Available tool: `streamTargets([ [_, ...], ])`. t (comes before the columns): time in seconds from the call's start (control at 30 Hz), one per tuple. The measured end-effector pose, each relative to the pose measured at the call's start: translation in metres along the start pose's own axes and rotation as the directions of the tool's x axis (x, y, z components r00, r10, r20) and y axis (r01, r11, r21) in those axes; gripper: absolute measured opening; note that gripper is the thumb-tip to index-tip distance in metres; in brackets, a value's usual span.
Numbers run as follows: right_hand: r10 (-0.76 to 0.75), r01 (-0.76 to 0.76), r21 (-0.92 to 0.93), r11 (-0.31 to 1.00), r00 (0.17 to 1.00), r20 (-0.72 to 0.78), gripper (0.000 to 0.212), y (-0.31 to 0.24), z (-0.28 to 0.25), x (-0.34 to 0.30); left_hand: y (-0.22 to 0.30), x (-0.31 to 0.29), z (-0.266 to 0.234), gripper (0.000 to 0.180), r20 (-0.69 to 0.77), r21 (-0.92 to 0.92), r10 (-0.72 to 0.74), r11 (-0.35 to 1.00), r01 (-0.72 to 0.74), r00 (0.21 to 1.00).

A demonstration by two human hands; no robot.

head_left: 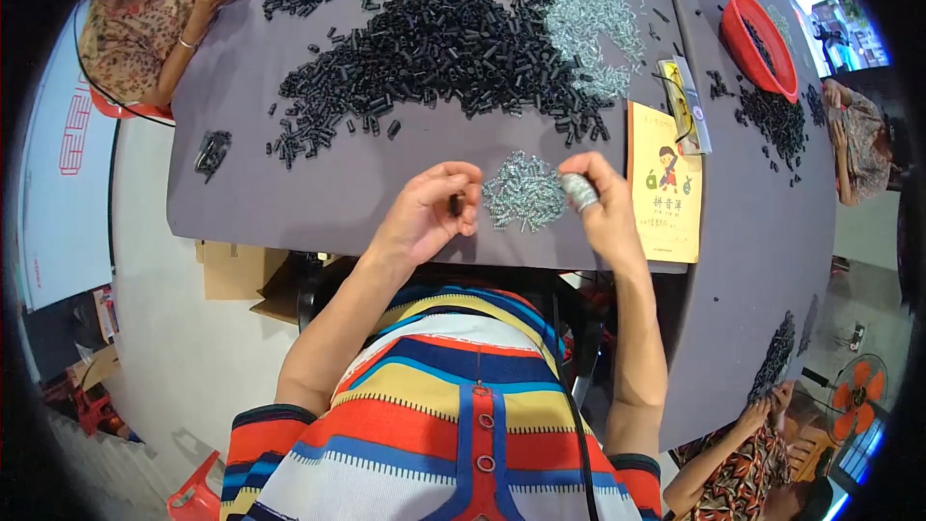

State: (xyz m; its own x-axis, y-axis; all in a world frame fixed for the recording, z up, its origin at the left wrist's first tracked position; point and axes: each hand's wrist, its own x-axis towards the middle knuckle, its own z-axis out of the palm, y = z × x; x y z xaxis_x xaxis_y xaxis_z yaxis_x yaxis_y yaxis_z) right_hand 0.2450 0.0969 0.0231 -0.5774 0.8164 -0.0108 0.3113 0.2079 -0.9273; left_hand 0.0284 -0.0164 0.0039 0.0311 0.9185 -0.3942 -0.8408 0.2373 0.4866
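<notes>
My left hand (pixel 431 210) is closed, with a short black tube (pixel 456 204) between its fingers, over the near part of the table. Just right of it lies a small heap of silvery coil springs (pixel 522 195). At the right side of that heap, my right hand (pixel 606 215) has its fingers drawn together. A silvery-grey wrapping (pixel 580 191) shows at one of its fingers. Whatever those fingertips pinch is too small to make out. Farther back spreads a large pile of short black tubes (pixel 434 48), with more loose springs (pixel 590 34) along its right side.
A yellow booklet (pixel 666 198) lies right of my right hand, with glasses on a case (pixel 686 106) beyond it. A red basin (pixel 759 43) stands at the far right. Other people work at the far left, right and lower right. A small dark bundle (pixel 212 152) lies left.
</notes>
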Motion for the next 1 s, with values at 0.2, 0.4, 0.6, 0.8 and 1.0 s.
streamTargets([
  [0.2, 0.129, -0.144, 0.296, 0.944, 0.989, 0.071, 0.037, -0.023, 0.031, -0.009, -0.020, 0.017, 0.032, 0.019, 0.078, 0.438, 0.154, 0.882, -0.173, 0.985],
  [0.4, 0.192, -0.185, 0.430, 0.884, 0.981, 0.028, 0.028, -0.011, 0.039, -0.011, -0.029, 0.017, 0.028, 0.014, 0.049, 0.623, 0.239, 0.752, -0.216, 0.970],
  [0.6, 0.182, -0.138, 0.414, 0.900, 0.981, -0.069, 0.030, -0.014, 0.039, -0.014, -0.030, 0.018, 0.043, 0.011, 0.017, 0.624, 0.208, 0.762, -0.173, 0.978],
  [0.8, 0.017, 0.022, 0.286, 0.958, 0.991, -0.135, 0.030, -0.006, 0.045, -0.017, -0.036, 0.026, 0.035, 0.015, 0.007, 0.426, 0.099, 0.900, -0.093, 0.995],
  [1.0, 0.120, -0.024, 0.485, 0.874, 0.978, -0.169, 0.026, -0.007, 0.042, -0.018, -0.032, 0.016, 0.043, 0.014, 0.097, 0.536, 0.179, 0.820, -0.202, 0.979],
])
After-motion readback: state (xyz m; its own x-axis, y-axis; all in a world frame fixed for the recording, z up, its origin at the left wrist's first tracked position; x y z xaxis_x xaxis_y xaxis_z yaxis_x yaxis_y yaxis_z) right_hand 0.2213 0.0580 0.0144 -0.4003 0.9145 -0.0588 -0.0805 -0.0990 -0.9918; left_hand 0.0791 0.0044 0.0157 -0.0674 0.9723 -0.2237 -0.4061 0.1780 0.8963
